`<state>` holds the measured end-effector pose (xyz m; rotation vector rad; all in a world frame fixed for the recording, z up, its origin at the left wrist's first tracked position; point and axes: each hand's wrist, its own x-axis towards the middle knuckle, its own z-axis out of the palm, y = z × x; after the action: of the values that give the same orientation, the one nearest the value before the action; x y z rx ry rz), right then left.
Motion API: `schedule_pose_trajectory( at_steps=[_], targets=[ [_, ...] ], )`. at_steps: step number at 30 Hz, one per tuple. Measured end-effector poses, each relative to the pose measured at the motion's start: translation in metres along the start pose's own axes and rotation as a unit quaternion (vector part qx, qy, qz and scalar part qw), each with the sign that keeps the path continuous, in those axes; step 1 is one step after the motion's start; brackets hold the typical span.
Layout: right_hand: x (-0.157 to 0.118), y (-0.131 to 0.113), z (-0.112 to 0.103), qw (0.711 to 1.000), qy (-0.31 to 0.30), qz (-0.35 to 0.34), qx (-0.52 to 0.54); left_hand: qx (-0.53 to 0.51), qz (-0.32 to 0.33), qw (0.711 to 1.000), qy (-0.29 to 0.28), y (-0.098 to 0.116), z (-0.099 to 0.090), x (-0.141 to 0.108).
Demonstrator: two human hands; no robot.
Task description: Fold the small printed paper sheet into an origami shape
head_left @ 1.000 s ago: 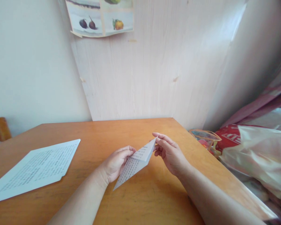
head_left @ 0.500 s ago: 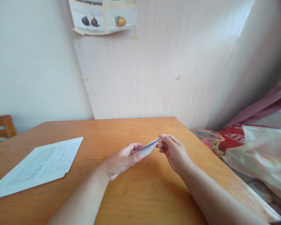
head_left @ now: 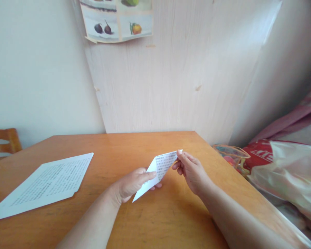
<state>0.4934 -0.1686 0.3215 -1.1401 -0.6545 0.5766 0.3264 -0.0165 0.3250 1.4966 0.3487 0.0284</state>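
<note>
A folded sheet of printed paper [head_left: 166,164] is held above the wooden table [head_left: 155,221], tilted so that rows of dark characters face me. My left hand [head_left: 136,181] grips its left part, thumb on the front and fingers behind. At the upper right corner, my right hand [head_left: 193,169] pinches the paper between thumb and fingers. A plain white part shows on the left of the fold. The back of the paper is hidden.
Printed sheets [head_left: 49,183] lie flat on the table's left side. A wooden chair [head_left: 12,141] stands beyond the left edge. Past the right edge are a clear orange-trimmed bag [head_left: 232,155] and a white plastic bag [head_left: 287,176]. Fruit pictures [head_left: 119,27] hang on the wall board.
The paper has turned from nearly edge-on to show its printed face and fold. My left fingers have shifted behind it. The view has tilted slightly upward.
</note>
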Motion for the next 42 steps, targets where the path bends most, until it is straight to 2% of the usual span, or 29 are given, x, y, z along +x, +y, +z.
schedule_pose_trajectory(
  at_steps=[5, 16, 28, 35, 42],
  targets=[
    [-0.006, 0.0, 0.006, 0.998, -0.047, 0.017, -0.034, -0.031, -0.003, 0.999, -0.029, 0.003, 0.003, -0.001],
    [-0.005, 0.001, 0.007, 0.999, -0.017, 0.033, -0.009, -0.073, 0.044, 0.996, 0.01, 0.009, 0.004, 0.002],
    [0.0, 0.004, 0.003, 0.999, 0.029, 0.027, 0.0, 0.035, 0.113, 0.99, 0.081, 0.015, 0.005, 0.002],
    [0.0, 0.007, 0.0, 0.999, 0.014, 0.029, 0.008, 0.027, 0.11, 0.991, 0.076, 0.013, 0.004, 0.004],
    [0.0, 0.008, 0.0, 0.999, -0.012, 0.033, -0.004, 0.028, 0.119, 0.986, 0.11, 0.012, 0.004, 0.005]
  ],
)
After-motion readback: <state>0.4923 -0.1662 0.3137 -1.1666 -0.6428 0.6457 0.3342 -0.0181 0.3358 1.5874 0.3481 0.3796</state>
